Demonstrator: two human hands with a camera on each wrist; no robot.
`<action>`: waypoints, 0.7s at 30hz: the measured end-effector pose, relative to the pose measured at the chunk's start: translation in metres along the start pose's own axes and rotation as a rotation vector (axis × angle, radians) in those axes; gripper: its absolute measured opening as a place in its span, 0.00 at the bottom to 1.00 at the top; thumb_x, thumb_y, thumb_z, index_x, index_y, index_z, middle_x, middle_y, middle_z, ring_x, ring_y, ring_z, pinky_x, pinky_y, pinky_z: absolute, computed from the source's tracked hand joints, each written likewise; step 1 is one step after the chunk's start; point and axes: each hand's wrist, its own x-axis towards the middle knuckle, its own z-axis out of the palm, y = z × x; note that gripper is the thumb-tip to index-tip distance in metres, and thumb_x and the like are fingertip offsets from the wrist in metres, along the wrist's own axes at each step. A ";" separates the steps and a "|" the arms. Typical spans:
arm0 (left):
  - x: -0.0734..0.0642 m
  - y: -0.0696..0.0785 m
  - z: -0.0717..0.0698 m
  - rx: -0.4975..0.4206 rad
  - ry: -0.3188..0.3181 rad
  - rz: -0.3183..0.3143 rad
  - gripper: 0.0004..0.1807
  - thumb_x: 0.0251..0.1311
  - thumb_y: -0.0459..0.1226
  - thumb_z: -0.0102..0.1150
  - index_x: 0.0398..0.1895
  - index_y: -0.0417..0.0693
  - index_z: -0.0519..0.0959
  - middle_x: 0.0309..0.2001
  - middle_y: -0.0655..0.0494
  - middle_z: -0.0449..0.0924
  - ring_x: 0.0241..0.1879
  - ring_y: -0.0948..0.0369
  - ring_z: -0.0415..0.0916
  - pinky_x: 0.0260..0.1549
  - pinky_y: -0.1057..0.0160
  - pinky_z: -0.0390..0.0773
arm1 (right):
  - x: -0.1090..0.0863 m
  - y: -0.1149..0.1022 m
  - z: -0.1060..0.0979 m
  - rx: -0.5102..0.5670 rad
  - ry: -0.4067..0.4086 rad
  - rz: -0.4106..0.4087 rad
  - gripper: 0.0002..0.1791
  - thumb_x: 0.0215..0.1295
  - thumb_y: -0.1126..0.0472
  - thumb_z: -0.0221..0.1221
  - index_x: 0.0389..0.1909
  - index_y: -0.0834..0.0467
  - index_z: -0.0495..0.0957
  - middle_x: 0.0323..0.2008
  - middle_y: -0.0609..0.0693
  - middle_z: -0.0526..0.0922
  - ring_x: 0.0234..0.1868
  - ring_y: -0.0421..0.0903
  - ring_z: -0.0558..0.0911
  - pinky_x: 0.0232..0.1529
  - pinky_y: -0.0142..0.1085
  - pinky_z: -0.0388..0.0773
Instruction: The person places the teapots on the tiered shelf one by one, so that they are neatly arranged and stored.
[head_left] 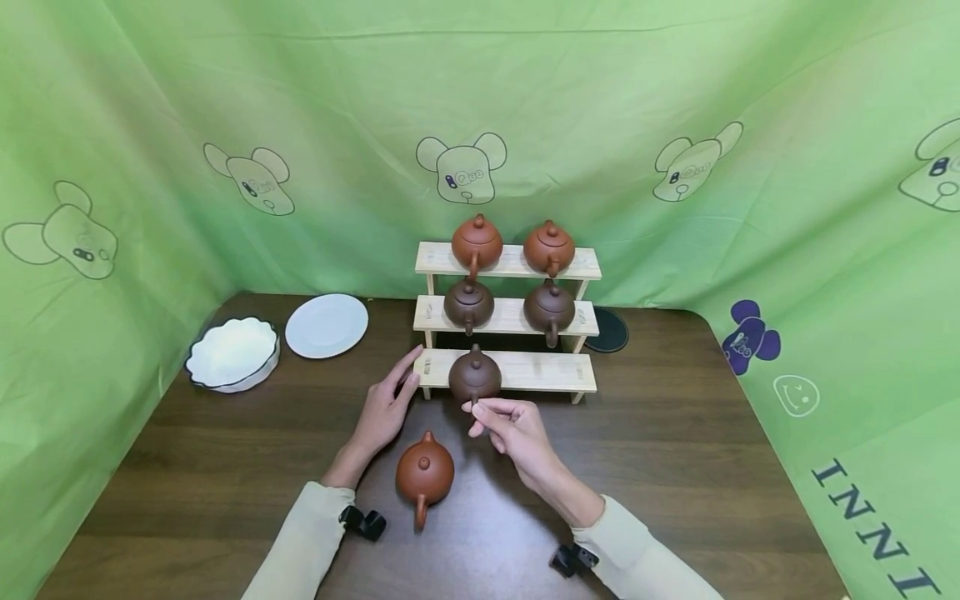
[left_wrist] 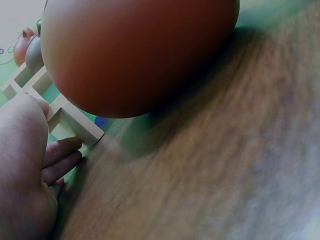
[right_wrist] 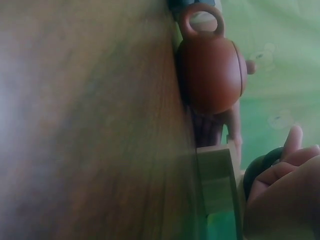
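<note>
My right hand (head_left: 517, 429) pinches the handle of a dark brown teapot (head_left: 475, 375), which is at the left part of the lowest step of a wooden three-tier stand (head_left: 547, 371). The pot's spout points away toward the back. My left hand (head_left: 384, 410) has its fingers extended and rests at the left end of that lowest step, holding nothing. Between my forearms a reddish-orange teapot (head_left: 424, 471) stands on the table, its handle toward me. In the left wrist view this orange pot (left_wrist: 140, 55) looms large beside the hand.
Two orange teapots (head_left: 477, 243) (head_left: 550, 247) occupy the top step, and two dark brown teapots (head_left: 468, 305) (head_left: 550, 308) the middle one. A white plate (head_left: 327, 326) and a scalloped white bowl (head_left: 234, 354) stand at the left. Behind the stand's right side lies a dark round coaster (head_left: 609, 331).
</note>
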 end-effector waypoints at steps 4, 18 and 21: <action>0.000 -0.001 0.001 0.005 0.007 0.013 0.26 0.88 0.45 0.53 0.84 0.54 0.73 0.67 0.42 0.85 0.65 0.44 0.83 0.63 0.35 0.77 | 0.006 0.000 0.004 0.000 -0.005 0.002 0.17 0.81 0.65 0.64 0.58 0.77 0.85 0.26 0.43 0.90 0.18 0.34 0.68 0.22 0.26 0.63; 0.000 0.000 0.002 0.028 0.050 0.071 0.25 0.88 0.46 0.53 0.83 0.56 0.75 0.56 0.45 0.91 0.52 0.49 0.85 0.56 0.39 0.80 | 0.022 -0.001 0.014 0.001 -0.002 -0.009 0.16 0.82 0.65 0.63 0.57 0.76 0.86 0.25 0.41 0.89 0.17 0.33 0.66 0.21 0.26 0.61; 0.000 0.003 0.001 0.026 0.036 0.042 0.26 0.87 0.44 0.54 0.83 0.55 0.74 0.56 0.46 0.91 0.52 0.50 0.85 0.57 0.38 0.79 | 0.024 -0.001 0.015 -0.004 -0.006 -0.006 0.16 0.82 0.65 0.63 0.57 0.76 0.86 0.25 0.41 0.88 0.18 0.33 0.66 0.21 0.26 0.61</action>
